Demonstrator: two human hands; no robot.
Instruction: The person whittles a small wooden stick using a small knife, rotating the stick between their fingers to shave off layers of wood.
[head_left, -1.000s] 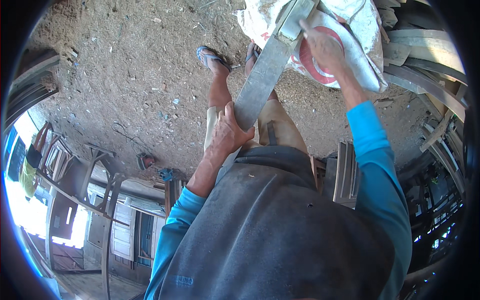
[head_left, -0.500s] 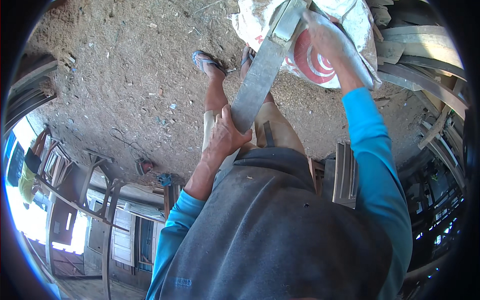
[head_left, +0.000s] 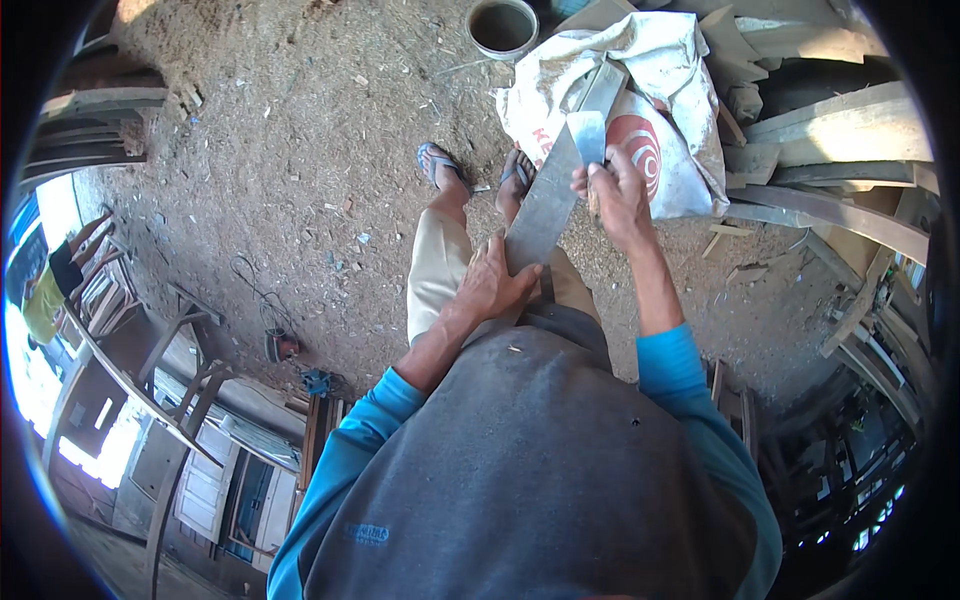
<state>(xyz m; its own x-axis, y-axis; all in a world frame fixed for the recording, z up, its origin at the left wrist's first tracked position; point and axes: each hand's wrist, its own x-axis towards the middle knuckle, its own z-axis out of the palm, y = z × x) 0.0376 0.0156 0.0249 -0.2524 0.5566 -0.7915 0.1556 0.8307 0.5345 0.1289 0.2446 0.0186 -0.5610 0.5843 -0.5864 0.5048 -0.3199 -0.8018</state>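
A long grey board (head_left: 545, 205) slants from my lap up and away to the right, its far end lying over a white sack (head_left: 680, 75) with a red round print. My left hand (head_left: 493, 285) grips the board's near end, thumb on one side and fingers on the other. Closed around the handle of a putty knife is my right hand (head_left: 622, 198). The wide, shiny putty knife blade (head_left: 588, 136) lies over the board's middle; whether it touches the face I cannot tell. The handle is mostly hidden in my fist.
A round bucket (head_left: 502, 28) stands beyond the sack. Stacked timber (head_left: 835, 135) crowds the right side, and more curved planks (head_left: 95, 125) lie at the far left. Wood chips cover the dirt floor (head_left: 290, 130). Another person (head_left: 50, 290) is at the left edge.
My right hand has come back toward me along the board from its far end, with the putty knife. My left hand still holds the near end. The view has shifted, bringing the bucket in.
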